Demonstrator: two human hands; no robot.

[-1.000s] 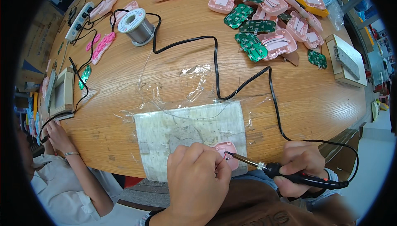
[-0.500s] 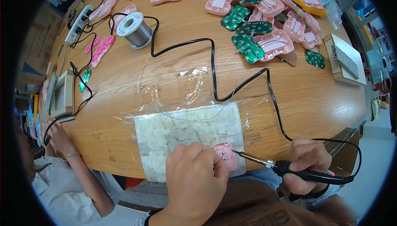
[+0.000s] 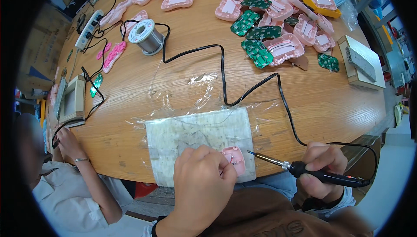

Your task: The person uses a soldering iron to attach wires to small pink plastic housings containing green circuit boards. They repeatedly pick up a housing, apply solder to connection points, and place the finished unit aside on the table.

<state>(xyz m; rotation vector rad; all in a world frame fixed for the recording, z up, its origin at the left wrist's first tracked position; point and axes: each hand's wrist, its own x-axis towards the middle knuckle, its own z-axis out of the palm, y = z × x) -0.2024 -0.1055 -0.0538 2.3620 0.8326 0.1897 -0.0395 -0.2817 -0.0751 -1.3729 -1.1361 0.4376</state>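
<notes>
On the pale work mat [image 3: 163,150] lies a small pink plastic shell [image 3: 238,167], its open side up, with small metal contacts inside. My left hand [image 3: 202,180] covers the shell's left edge, thumb and fingers pinched together there. A thin red wire [image 3: 230,160] runs from the fingertips into the shell; most of it is hidden. My right hand [image 3: 323,169] is closed around the black handle of a soldering iron [image 3: 319,175]. The iron points left, its tip just off the shell's upper right edge and not touching it.
The iron's black cord [image 3: 223,72] zigzags across the table. A solder wire spool [image 3: 150,41] stands at the back left. Pink shells [image 3: 286,48] and green circuit boards [image 3: 257,54] are heaped at the back right. At the left sits another person [image 3: 93,189], near a wooden-framed box [image 3: 73,100].
The soldering iron's tip has pulled back slightly right from the shell's edge. My left hand stays pinched beside the shell. The whole view has shifted a little.
</notes>
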